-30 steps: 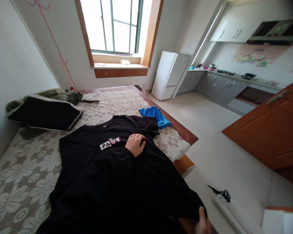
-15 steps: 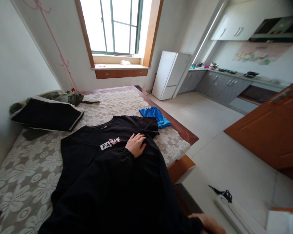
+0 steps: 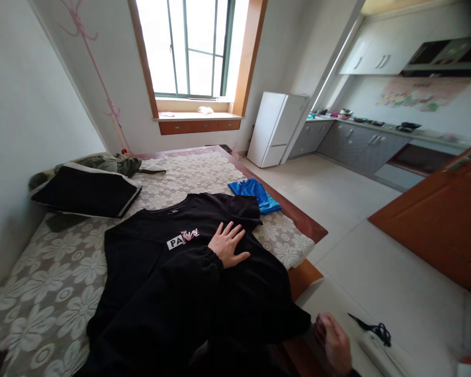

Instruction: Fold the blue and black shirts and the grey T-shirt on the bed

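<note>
A black T-shirt (image 3: 141, 241) lies spread on the bed, its neck toward the window, with a white "PA" patch and a pink figure on the chest. My left hand (image 3: 227, 244) presses flat on it right of the print, fingers spread. Past the bed's near right side, my right hand (image 3: 333, 343) is closed at the shirt's lower corner, which stretches out toward it. Its fingertips are partly hidden. My black sleeve covers much of the shirt's lower left part.
On the patterned bed cover (image 3: 35, 283) lie a folded blue garment (image 3: 251, 192), a black folded cloth with pale edging (image 3: 86, 191) and an olive garment (image 3: 121, 163). Scissors (image 3: 372, 329) lie low at right. A brown door (image 3: 435, 220) stands at right.
My left hand has spread its fingers on the shirt. My right hand has come up further into view, with the shirt's corner now showing beside it. The view has tilted slightly.
</note>
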The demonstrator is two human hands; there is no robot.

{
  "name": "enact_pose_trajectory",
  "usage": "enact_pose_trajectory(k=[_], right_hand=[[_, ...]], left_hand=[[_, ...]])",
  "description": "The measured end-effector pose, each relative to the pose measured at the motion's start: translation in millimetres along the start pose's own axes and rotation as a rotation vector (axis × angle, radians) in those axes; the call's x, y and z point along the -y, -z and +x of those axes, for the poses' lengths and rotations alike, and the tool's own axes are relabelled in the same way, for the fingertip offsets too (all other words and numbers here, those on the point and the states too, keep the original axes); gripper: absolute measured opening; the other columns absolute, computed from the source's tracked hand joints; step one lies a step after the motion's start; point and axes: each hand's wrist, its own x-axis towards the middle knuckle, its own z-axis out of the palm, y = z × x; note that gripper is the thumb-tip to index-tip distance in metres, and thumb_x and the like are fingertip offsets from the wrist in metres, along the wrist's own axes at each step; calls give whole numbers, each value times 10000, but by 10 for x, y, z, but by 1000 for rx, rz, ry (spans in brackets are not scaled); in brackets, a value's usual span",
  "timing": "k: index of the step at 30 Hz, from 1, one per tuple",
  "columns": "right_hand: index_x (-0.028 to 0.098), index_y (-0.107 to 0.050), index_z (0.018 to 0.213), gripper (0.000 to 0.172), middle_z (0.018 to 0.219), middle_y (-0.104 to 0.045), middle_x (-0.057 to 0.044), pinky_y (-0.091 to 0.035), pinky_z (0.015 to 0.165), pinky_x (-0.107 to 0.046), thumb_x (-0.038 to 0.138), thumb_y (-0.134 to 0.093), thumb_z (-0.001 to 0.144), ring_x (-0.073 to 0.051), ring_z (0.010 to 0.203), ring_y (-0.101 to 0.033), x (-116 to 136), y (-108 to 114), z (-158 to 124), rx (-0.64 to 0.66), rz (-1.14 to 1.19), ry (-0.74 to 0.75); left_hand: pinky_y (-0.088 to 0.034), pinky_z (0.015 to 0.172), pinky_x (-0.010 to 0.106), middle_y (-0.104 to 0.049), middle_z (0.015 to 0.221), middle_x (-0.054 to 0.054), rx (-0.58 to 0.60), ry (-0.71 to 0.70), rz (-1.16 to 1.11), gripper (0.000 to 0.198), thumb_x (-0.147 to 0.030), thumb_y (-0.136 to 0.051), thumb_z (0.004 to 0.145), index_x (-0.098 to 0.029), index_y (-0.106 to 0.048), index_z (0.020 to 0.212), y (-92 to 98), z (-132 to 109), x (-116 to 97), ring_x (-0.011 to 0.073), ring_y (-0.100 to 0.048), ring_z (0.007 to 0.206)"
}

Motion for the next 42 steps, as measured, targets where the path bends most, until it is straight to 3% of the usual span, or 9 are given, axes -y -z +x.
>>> enact_pose_trajectory(k=[3, 6, 8, 11, 14, 18, 32, 37, 42], right_hand=[[259, -478, 574, 464, 506, -445, 14, -377, 435, -311, 618, -632, 824, -158, 451, -416, 822, -299, 473, 59, -165, 379], [222, -649, 696, 412, 572, -564, -9, -427, 550, -300, 569, -573, 905, -181, 556, -531, 1662, -781, 929, 308, -505, 599], [207, -690, 748, 395, 664, -656, -32, -456, 628, -296, 522, -541, 933, -195, 640, -603, 2080, -1171, 1208, 373, -658, 710], [201, -719, 893, 318, 878, -747, -66, -469, 747, -292, 442, -524, 962, -213, 808, -666, 2414, -1758, 1585, 370, -877, 713], [195, -722, 864, 281, 904, -748, -94, -459, 786, -301, 446, -614, 927, -230, 866, -668, 2463, -2211, 1870, 341, -1031, 653], [194, -702, 738, 265, 821, -725, -84, -460, 753, -305, 444, -773, 793, -228, 811, -644, 2347, -2482, 2067, 362, -1063, 646], [210, -627, 854, 151, 893, -743, -56, -524, 786, -320, 348, -568, 865, -229, 859, -684, 2367, -2726, 2339, 317, -724, 733], [228, -581, 781, 29, 1013, -728, -83, -503, 955, -415, 248, -592, 799, -265, 1014, -657, 2285, -2808, 2460, 275, -681, 768], [237, -554, 755, 67, 1031, -697, -104, -454, 1045, -442, 188, -599, 768, -279, 1081, -620, 2168, -2856, 2478, 303, -629, 790]], left_hand=[[-81, 1261, 608, -410, 1625, 87, 18, -4, 26, 766, -703, -475, 916, -264, -427, 1542, -33, -8, 20, 357, -238, 1545], [-87, 1260, 607, -393, 1635, 82, 30, -3, 55, 768, -705, -435, 934, -261, -402, 1559, -61, -7, 30, 350, -217, 1552], [-103, 1258, 611, -386, 1639, 82, 32, 1, 71, 769, -703, -420, 941, -254, -395, 1564, -68, -6, 28, 352, -210, 1555], [-119, 1253, 623, -375, 1644, 84, 41, 7, 83, 761, -692, -405, 950, -240, -399, 1562, -59, -7, 18, 360, -213, 1553], [-125, 1250, 630, -368, 1648, 84, 47, 5, 88, 745, -684, -381, 962, -236, -404, 1557, -46, -13, 12, 360, -219, 1550], [-139, 1251, 621, -366, 1649, 79, 30, -4, 103, 743, -691, -365, 964, -254, -385, 1566, -49, -18, 17, 350, -221, 1552], [-133, 1225, 695, -259, 1692, 83, 57, -9, 137, 772, -711, -249, 983, -249, -316, 1598, -8, -42, -45, 369, -161, 1563], [-67, 1227, 701, -239, 1698, 83, 106, -47, 102, 902, -822, -282, 906, -256, -282, 1609, 55, -59, -70, 375, -105, 1573], [-6, 1221, 705, -222, 1701, 100, 113, -65, 82, 955, -846, -328, 875, -246, -260, 1615, 58, -73, -82, 379, -71, 1576]])
